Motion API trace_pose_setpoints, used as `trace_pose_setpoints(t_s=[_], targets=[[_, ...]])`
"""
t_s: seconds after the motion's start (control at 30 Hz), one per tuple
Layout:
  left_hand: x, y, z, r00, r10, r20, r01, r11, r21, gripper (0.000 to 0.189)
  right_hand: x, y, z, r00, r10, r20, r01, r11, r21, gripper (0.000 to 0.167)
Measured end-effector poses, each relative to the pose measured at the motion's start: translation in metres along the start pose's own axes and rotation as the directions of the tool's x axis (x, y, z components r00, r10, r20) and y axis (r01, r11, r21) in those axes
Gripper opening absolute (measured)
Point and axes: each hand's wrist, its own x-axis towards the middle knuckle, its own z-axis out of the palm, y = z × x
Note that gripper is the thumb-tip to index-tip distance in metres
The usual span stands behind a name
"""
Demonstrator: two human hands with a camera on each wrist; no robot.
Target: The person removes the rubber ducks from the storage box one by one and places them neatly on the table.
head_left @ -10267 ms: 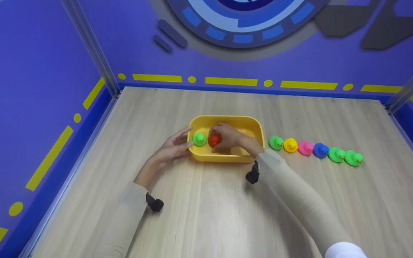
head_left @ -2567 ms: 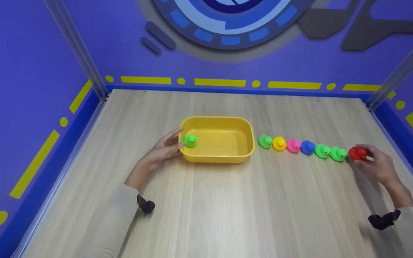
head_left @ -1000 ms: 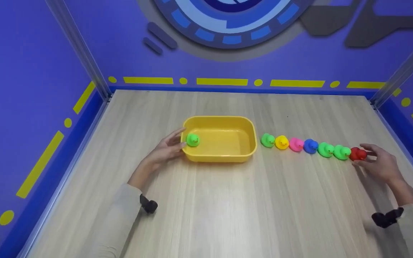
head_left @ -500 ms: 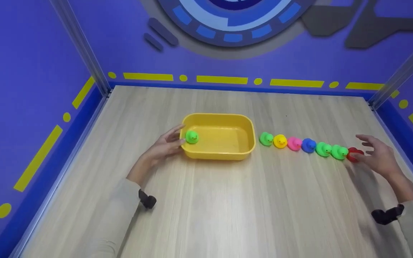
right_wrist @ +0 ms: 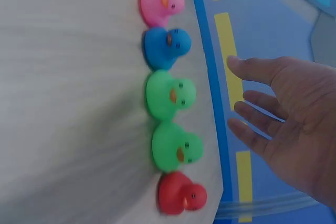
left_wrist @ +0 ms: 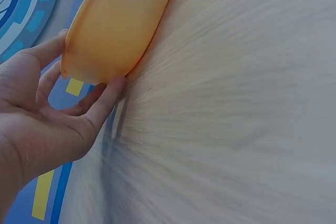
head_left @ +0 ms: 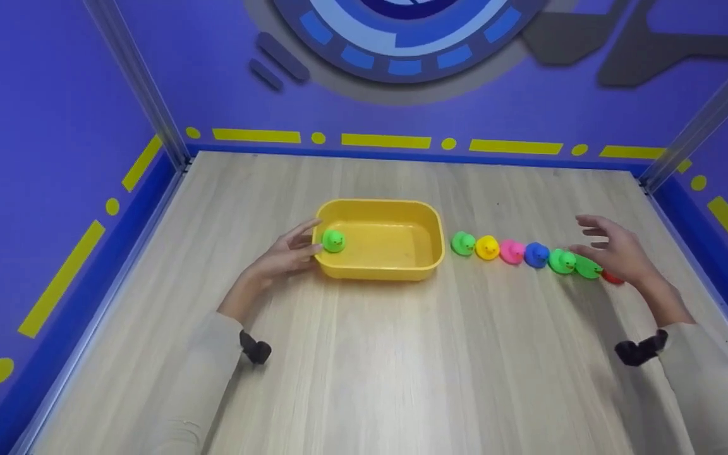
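Note:
A yellow plastic tub (head_left: 379, 272) stands mid-table, with one green rubber duck (head_left: 333, 241) inside at its left end. My left hand (head_left: 285, 256) touches the tub's left end with extended, spread fingers; the left wrist view shows fingertips against its outer wall. Right of the tub runs a row of rubber ducks: green (head_left: 463, 244), yellow (head_left: 487, 248), pink (head_left: 512, 251), blue (head_left: 537, 254), two more green, and a red duck (right_wrist: 181, 195) at the right end. Above that end hovers my right hand (head_left: 620, 249), fingers apart, holding nothing and partly hiding the red duck in the head view.
The wood-grain table (head_left: 364, 354) is bounded by blue-purple panels (head_left: 42, 114) at the back, left and right. Metal posts (head_left: 143, 82) mark the back corners. Small black cameras (head_left: 641, 349) are strapped to both wrists.
Earlier the right hand took the red duck from the tub, set it at the row's right end, and let go. It has since risen and moved left. The left hand stays at the tub.

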Motion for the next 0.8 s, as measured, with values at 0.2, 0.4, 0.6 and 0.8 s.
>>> trace_pose_setpoints(t_s=[0.2,0.4,0.6,0.8], targets=[[0.001,0.004,0.004,0.999,-0.039,-0.03,0.039,0.999,0.01,0.064,0.019,-0.02,0.016,1.0,0.004,-0.012,-0.003,0.999,0.045,0.055],[-0.001,0.004,0.008,0.997,-0.045,-0.061,0.048,0.997,0.052,0.064,0.036,-0.039,0.033,0.999,-0.042,0.015,0.041,0.997,0.071,0.051],[-0.002,0.004,0.009,0.996,-0.033,-0.078,0.038,0.997,0.063,0.063,0.057,-0.061,0.043,0.993,-0.069,0.091,0.061,0.994,0.095,0.045],[-0.001,0.004,0.009,0.997,-0.02,-0.068,0.023,0.999,0.049,0.064,0.077,-0.081,0.054,0.983,-0.133,0.126,0.114,0.983,0.146,0.041]])
